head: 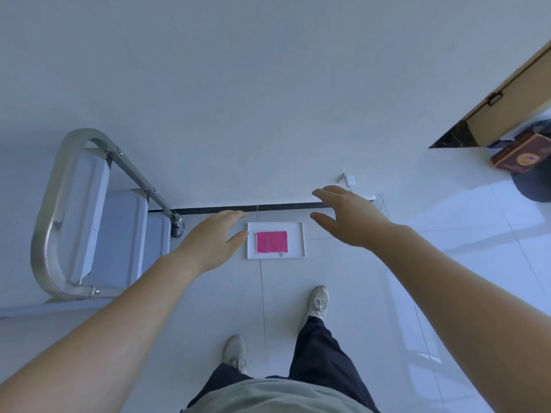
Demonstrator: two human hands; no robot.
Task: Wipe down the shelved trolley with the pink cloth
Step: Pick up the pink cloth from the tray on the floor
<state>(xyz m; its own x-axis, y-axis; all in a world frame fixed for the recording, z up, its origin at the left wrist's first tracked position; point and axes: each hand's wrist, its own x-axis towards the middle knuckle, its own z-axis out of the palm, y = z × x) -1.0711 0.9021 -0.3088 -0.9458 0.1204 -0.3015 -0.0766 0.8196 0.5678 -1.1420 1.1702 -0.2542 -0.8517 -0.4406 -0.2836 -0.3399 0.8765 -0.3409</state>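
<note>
Both forearms reach forward over my dark trousers and grey shoes [317,301]: my left hand [213,238] and my right hand [347,217] hover with fingers straight and spread, holding nothing, one on either side of the white tray [300,240] on the tiled floor. Folded flat inside that tray, the pink cloth [271,241] lies between my hands and below them, untouched, while the shelved trolley [89,216] with its steel handle frame stands at my left against the wall. Print on the brown box [520,155] at far right is too blurred to read, and the trolley's near end is cut off behind my left arm.
</note>
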